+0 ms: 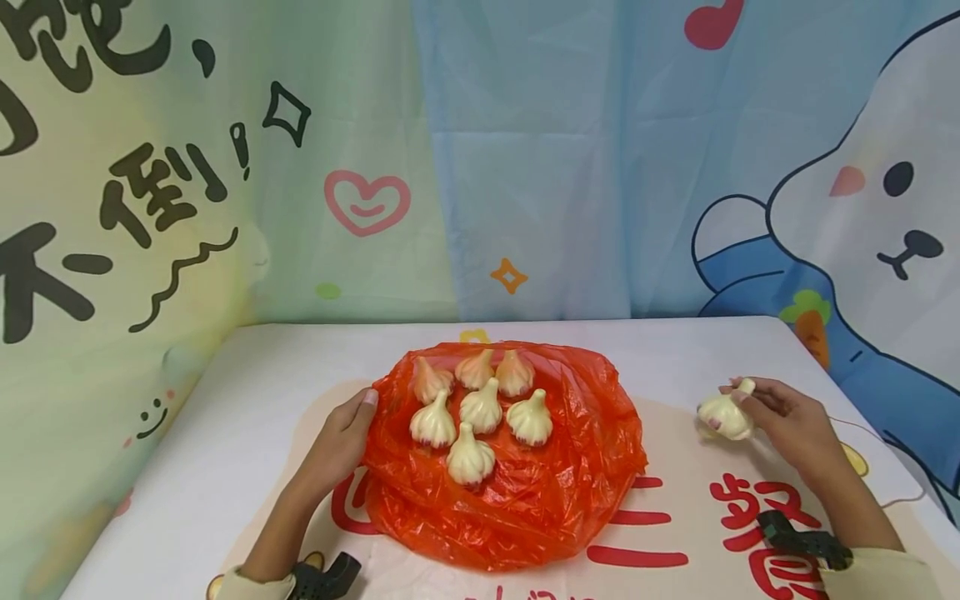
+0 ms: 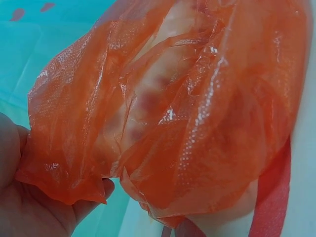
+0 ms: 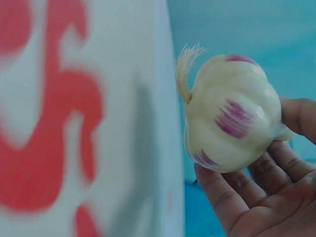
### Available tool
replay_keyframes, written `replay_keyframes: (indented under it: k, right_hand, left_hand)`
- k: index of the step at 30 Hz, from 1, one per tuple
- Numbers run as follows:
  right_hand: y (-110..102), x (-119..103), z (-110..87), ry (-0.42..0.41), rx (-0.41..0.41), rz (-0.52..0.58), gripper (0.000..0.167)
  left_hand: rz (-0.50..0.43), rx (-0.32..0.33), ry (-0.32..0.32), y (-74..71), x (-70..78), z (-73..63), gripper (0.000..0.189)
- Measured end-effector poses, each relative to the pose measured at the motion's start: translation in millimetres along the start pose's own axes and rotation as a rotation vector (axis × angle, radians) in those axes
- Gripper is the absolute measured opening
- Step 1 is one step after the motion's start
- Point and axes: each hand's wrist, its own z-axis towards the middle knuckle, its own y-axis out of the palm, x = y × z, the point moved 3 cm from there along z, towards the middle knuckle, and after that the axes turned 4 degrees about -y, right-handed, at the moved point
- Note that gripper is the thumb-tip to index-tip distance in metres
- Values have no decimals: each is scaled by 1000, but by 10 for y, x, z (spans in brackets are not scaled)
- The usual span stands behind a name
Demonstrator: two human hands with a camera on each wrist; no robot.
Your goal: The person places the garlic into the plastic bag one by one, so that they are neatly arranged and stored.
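A red plastic bag lies spread on the table, with several white garlic bulbs grouped toward its far left part. Those at the back show through the red film. My left hand pinches the bag's left edge, and the left wrist view has the crinkled film between thumb and fingers. Off to the right of the bag, my right hand holds a single garlic bulb by its stem end, just above the table. Up close, this bulb has purple streaks and a tuft of roots.
A white table carries a printed cloth with red lettering. Behind it hangs a curtain with cartoon drawings. A thin cord runs near the table's right edge. Dark camera mounts sit on both wrists.
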Motion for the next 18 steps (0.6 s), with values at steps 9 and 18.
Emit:
replay_keyframes:
  k: [9,18]
  right_hand:
    - [61,-531,-97,-171,7,-4,53]
    - [143,-750,-142,-213,-22,63,48]
  left_hand:
    - [4,4,-1,4,-6,0,50]
    - [6,6,1,13,-21,7,51]
